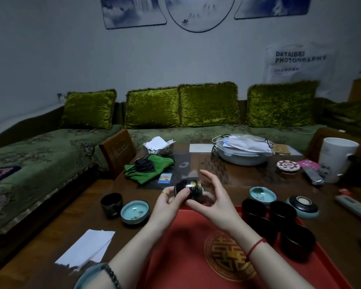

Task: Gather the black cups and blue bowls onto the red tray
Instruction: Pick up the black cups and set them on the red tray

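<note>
Red tray (181, 247) at near table (75, 226) edge: black cups (279, 215) along right rim, centre open. Left hand (171, 198), right hand (214, 198): fingers gripping gold-patterned black cup (191, 188) over far rim. Blue bowl (134, 211) left, on table. Wall bag (296, 61): "DATAIBEI PHOTOGRAPHY"

Left hand (171, 200): I read the thumb pressed on the side of the black cup (191, 187), fingers curled behind it. Right hand (214, 198): thumb under the cup, fingers arched alongside. Both forearms bare, converging from below.
</note>
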Available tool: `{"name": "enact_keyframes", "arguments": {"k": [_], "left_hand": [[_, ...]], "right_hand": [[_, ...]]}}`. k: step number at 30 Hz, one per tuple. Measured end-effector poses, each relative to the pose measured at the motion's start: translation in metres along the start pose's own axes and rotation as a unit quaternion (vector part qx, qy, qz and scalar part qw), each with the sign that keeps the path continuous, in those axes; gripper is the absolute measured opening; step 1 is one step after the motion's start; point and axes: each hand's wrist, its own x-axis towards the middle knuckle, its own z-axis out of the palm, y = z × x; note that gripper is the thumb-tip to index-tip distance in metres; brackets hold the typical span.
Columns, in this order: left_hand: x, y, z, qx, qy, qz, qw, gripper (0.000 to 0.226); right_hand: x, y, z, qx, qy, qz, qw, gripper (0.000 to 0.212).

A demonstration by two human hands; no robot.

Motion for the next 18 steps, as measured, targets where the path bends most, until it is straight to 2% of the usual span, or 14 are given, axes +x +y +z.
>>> {"name": "enact_keyframes", "arguments": {"k": [3,4,12,15,18], "left_hand": [[-0.018,-0.003,0.019,-0.018,-0.038,-0.018,0.999,0.047],[-0.023,-0.004,0.025,-0.014,-0.047,-0.022,0.999,0.050],[-0.059,-0.017,0.066,-0.018,-0.152,-0.014,0.988,0.038],[-0.068,-0.025,0.077,0.010,-0.169,-0.007,0.986,0.048],[-0.079,-0.030,0.090,0.026,-0.171,0.024,0.985,0.020]], "right_hand": [[-0.022,-0.004,-0.018,0.040,0.001,0.016,0.999,0.073],[-0.029,-0.005,-0.024,0.046,0.006,0.016,0.999,0.073],[-0.080,-0.015,-0.067,0.061,0.050,0.005,0.997,0.075],[-0.099,-0.015,-0.084,0.067,0.061,0.018,0.996,0.075],[-0.117,-0.010,-0.098,0.066,0.076,0.028,0.995,0.078]]}}
